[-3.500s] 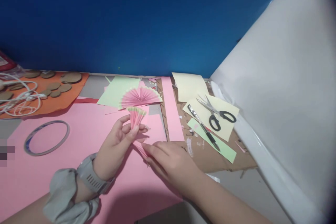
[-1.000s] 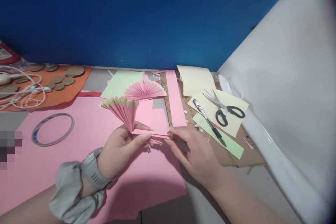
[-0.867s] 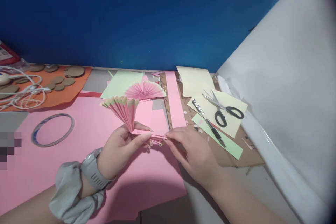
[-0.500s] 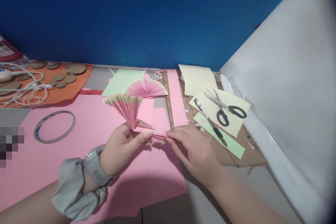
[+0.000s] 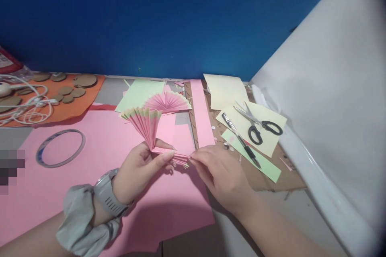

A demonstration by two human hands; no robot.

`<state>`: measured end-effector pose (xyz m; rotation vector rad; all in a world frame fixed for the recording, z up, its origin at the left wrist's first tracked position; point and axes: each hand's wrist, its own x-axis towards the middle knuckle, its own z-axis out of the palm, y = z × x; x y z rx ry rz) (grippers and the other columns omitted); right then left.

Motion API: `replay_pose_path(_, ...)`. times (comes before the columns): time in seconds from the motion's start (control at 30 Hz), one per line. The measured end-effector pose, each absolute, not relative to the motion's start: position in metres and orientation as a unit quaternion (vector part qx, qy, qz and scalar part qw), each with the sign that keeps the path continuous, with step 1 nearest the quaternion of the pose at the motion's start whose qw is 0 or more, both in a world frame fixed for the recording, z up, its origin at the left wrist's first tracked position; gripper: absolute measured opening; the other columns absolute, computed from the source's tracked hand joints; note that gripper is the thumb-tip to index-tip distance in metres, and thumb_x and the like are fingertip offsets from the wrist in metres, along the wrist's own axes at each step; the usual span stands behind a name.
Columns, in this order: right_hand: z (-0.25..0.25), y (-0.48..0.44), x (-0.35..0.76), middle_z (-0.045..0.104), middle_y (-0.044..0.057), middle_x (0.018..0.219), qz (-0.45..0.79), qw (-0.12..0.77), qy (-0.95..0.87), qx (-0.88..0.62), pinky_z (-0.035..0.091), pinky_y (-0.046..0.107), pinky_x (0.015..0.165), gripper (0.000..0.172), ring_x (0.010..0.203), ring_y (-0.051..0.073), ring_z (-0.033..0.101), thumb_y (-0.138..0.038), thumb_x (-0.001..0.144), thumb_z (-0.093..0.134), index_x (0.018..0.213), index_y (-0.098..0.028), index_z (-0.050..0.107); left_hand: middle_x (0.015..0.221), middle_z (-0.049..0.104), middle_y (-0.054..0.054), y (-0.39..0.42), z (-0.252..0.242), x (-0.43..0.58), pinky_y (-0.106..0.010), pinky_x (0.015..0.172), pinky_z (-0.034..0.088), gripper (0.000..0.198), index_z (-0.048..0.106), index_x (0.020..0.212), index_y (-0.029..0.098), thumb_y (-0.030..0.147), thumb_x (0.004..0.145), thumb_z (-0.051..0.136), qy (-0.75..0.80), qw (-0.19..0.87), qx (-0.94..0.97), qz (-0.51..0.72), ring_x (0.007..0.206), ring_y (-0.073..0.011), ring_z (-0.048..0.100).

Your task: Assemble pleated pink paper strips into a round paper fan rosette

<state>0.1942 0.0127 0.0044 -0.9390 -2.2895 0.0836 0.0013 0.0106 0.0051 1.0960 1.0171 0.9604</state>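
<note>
Fingers (image 5: 163,159) of the left hand (image 5: 135,172) are closed on a pleated paper fan (image 5: 144,126), thumb pressed along the folds on the near side, fingertips curling out from beneath. Fan is held in front of the worker, over a large pink sheet (image 5: 99,132). One half spreads upward and leftward, its rim pale green; the other half lies folded tight, pointing right. Right hand (image 5: 226,176): thumb and forefinger brought together, pinching the end of the folded half; remaining fingers bent, partly hidden from where I stand.

Left wrist carries a grey watch (image 5: 111,196) and a pale grey scrunchie (image 5: 79,217).

Just beyond the held fan, a second fan (image 5: 167,103) lies opened to a half circle, overlapping a pale green sheet (image 5: 139,91). Right of that, a long pink strip (image 5: 202,116) on brown cardboard (image 5: 291,178). Farther right, scissors (image 5: 256,122), blades parted, rest on a cream sheet (image 5: 269,142). Pen (image 5: 242,141) lies across that sheet and a green strip (image 5: 269,169).

Left side: tape ring (image 5: 40,156) flat on the large pink sheet. Behind it, an orange sheet (image 5: 75,108) bears cardboard discs (image 5: 85,81) and a tangled white cable (image 5: 37,104). Blue wall (image 5: 181,28) at the back.
</note>
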Motion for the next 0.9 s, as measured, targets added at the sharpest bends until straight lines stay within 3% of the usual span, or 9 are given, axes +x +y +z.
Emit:
replay_pose_path(0.1, 0.0058, 0.014, 0.1942, 0.065, 0.009, 0.084, 0.047, 0.314, -0.88, -0.354, 0.049, 0.032, 0.069, 0.021, 0.079, 0.018, 0.057, -0.013, 0.084, 0.052, 0.105, -0.011, 0.056, 0.064, 0.06, 0.0, 0.0112, 0.0047, 0.0008, -0.026, 0.062, 0.052, 0.015, 0.058, 0.083, 0.013, 0.028, 0.084, 0.055, 0.434, 0.64, 0.492, 0.401, 0.061, -0.0119, 0.06)
replay_pose_path(0.4, 0.0051, 0.0132, 0.1934, 0.064, 0.008, 0.077, 0.001, 0.308, -0.885, -0.35, 0.047, 0.031, 0.065, 0.014, 0.073, 0.018, 0.055, -0.01, 0.085, 0.048, 0.088, -0.011, 0.061, 0.065, 0.06, -0.001, 0.0121, 0.0056, 0.0017, -0.027, 0.062, 0.052, 0.017, 0.056, 0.082, 0.012, 0.029, 0.084, 0.054, 0.438, 0.649, 0.491, 0.382, 0.063, -0.013, 0.061)
replay_pose_path(0.6, 0.0042, 0.0133, 0.193, 0.063, 0.008, 0.077, 0.021, 0.284, -0.892, -0.351, 0.045, 0.03, 0.062, 0.018, 0.072, 0.017, 0.055, -0.012, 0.086, 0.048, 0.1, -0.01, 0.059, 0.064, 0.06, -0.001, 0.0124, 0.0032, 0.0036, -0.028, 0.063, 0.051, 0.016, 0.053, 0.083, 0.012, 0.028, 0.083, 0.055, 0.442, 0.655, 0.474, 0.388, 0.062, -0.013, 0.06)
replay_pose_path(0.73, 0.004, 0.013, 0.1922, 0.062, 0.008, 0.077, 0.032, 0.267, -0.893, -0.361, 0.044, 0.029, 0.061, 0.018, 0.071, 0.017, 0.054, -0.011, 0.088, 0.043, 0.093, -0.011, 0.06, 0.064, 0.06, -0.001, 0.0125, 0.0018, 0.0039, -0.027, 0.063, 0.05, 0.015, 0.052, 0.083, 0.012, 0.027, 0.083, 0.055, 0.437, 0.662, 0.469, 0.388, 0.062, -0.0124, 0.06)
replay_pose_path(0.9, 0.0002, 0.0124, 0.1937, 0.063, 0.006, 0.083, 0.096, 0.292, -0.865, -0.396, 0.045, 0.03, 0.07, 0.012, 0.078, 0.017, 0.056, -0.013, 0.086, 0.05, 0.096, -0.014, 0.056, 0.063, 0.058, 0.0, 0.0129, 0.0014, 0.004, -0.026, 0.06, 0.048, 0.016, 0.052, 0.082, 0.012, 0.028, 0.084, 0.055, 0.428, 0.658, 0.462, 0.413, 0.06, -0.0118, 0.06)
